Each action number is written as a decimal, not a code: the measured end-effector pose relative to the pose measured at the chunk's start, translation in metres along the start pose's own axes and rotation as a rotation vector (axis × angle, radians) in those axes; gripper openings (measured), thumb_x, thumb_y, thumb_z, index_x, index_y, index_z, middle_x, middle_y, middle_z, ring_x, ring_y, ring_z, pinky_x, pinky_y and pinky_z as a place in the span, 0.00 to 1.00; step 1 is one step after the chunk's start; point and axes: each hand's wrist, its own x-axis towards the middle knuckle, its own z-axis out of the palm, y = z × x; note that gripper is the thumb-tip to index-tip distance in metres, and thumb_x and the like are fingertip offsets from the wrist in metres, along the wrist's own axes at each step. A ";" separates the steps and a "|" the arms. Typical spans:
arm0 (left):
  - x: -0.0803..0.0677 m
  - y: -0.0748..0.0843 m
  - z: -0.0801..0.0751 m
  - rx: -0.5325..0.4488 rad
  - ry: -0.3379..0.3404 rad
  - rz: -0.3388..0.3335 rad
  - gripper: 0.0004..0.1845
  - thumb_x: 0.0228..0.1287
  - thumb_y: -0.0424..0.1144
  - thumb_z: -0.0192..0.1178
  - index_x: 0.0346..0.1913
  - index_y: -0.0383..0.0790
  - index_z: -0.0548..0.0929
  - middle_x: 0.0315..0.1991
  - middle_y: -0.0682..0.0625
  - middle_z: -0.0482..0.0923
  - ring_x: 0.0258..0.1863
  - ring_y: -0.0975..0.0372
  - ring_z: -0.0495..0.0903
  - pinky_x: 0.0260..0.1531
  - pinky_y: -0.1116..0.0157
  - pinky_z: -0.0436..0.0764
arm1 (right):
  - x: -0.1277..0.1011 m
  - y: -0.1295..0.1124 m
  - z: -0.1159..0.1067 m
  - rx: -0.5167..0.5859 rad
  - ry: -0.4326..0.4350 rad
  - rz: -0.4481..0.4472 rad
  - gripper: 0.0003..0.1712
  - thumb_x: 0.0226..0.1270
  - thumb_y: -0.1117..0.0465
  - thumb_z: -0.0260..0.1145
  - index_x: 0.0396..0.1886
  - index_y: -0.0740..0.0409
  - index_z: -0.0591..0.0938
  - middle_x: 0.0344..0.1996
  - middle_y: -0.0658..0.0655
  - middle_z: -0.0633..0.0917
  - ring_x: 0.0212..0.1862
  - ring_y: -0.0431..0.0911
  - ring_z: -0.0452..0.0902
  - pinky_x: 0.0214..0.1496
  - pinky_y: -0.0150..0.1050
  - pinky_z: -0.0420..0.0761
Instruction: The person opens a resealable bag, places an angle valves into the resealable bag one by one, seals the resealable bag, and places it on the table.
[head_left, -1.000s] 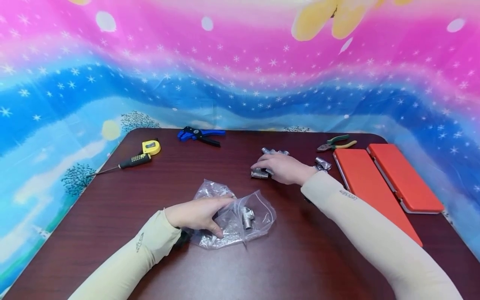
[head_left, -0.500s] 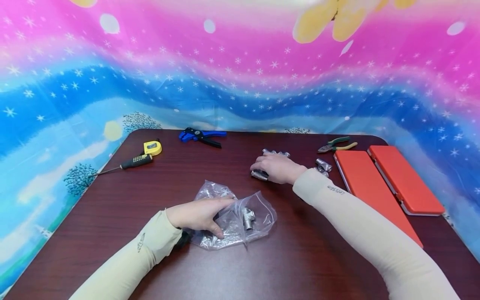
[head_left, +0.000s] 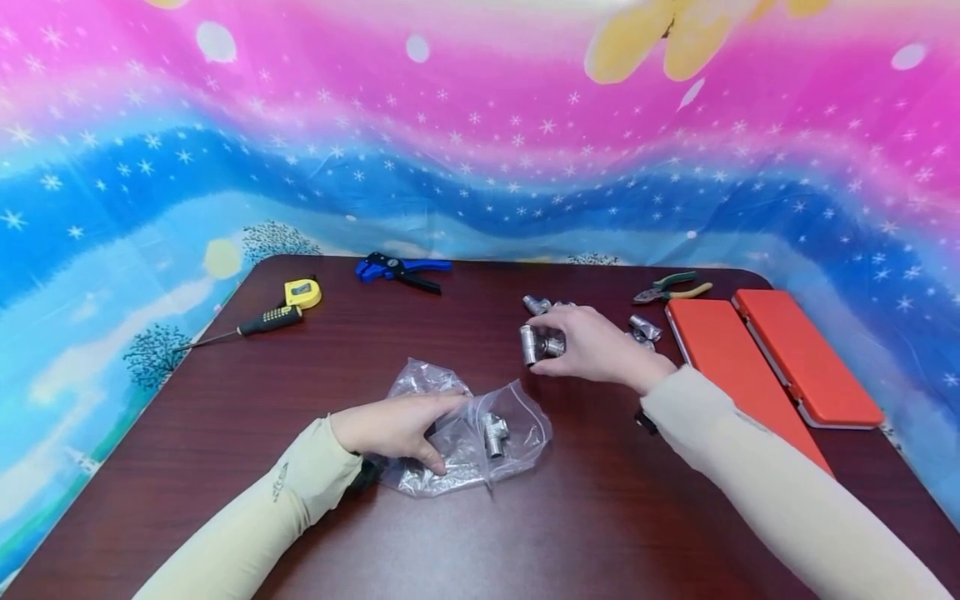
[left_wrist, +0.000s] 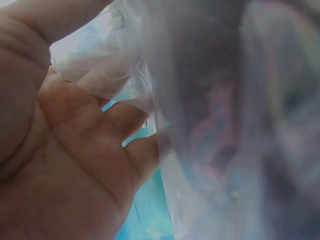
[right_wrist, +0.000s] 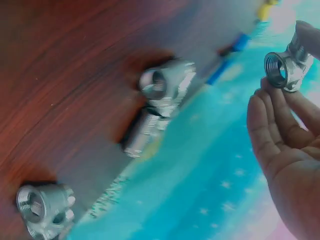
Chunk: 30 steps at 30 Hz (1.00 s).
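Observation:
My right hand [head_left: 592,346] pinches a silver metal tee pipe fitting [head_left: 529,345] between thumb and fingertips. In the right wrist view, the threaded mouth of this fitting [right_wrist: 275,70] faces the camera. Several similar fittings [head_left: 536,305] lie just beyond that hand, partly covered by it. My left hand [head_left: 401,427] holds a clear zip bag [head_left: 450,475], its thumb and fingers curved around the plastic. Inside the bag, near its right side, another tee fitting [head_left: 494,437] shows through. In the left wrist view, plastic film covers the fingertips of my left hand [left_wrist: 75,145].
Two red cases [head_left: 735,358] lie at the right, with more fittings [head_left: 643,328] by their left edge. Green-and-yellow pliers [head_left: 672,288] lie behind. Blue-and-black wire strippers [head_left: 401,271] are at the back; a yellow tape measure [head_left: 302,293] and a screwdriver [head_left: 270,321] lie at the left.
My right hand has picked a tee fitting up from the group and drawn it back slightly to the right and toward me. The left hand and the bag have stayed in place.

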 end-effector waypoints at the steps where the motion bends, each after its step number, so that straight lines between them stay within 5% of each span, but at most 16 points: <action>1: 0.000 0.000 0.000 0.002 0.000 0.001 0.47 0.50 0.41 0.78 0.72 0.38 0.65 0.67 0.49 0.70 0.64 0.61 0.69 0.64 0.59 0.69 | -0.007 -0.005 -0.003 0.007 0.019 0.005 0.36 0.50 0.50 0.81 0.59 0.59 0.82 0.51 0.58 0.84 0.50 0.51 0.79 0.55 0.48 0.77; 12: -0.001 -0.002 -0.001 0.007 0.014 0.025 0.46 0.49 0.41 0.79 0.71 0.40 0.66 0.65 0.52 0.71 0.64 0.62 0.69 0.64 0.60 0.69 | -0.061 -0.058 0.008 -0.006 0.105 -0.032 0.35 0.46 0.51 0.83 0.54 0.61 0.83 0.45 0.54 0.85 0.47 0.48 0.80 0.51 0.46 0.80; 22: -0.001 0.000 -0.001 -0.008 0.006 0.012 0.47 0.50 0.41 0.78 0.72 0.40 0.65 0.67 0.50 0.70 0.65 0.61 0.69 0.65 0.59 0.68 | -0.059 -0.072 0.043 -0.140 0.061 -0.022 0.35 0.43 0.49 0.84 0.49 0.63 0.85 0.36 0.54 0.84 0.39 0.47 0.77 0.42 0.42 0.80; 30: 0.000 0.001 0.000 0.007 0.007 -0.003 0.49 0.49 0.41 0.79 0.73 0.37 0.63 0.69 0.48 0.68 0.66 0.58 0.68 0.66 0.58 0.67 | -0.049 -0.078 0.059 -0.178 0.060 -0.070 0.20 0.47 0.53 0.82 0.39 0.56 0.88 0.35 0.51 0.86 0.36 0.48 0.77 0.39 0.45 0.78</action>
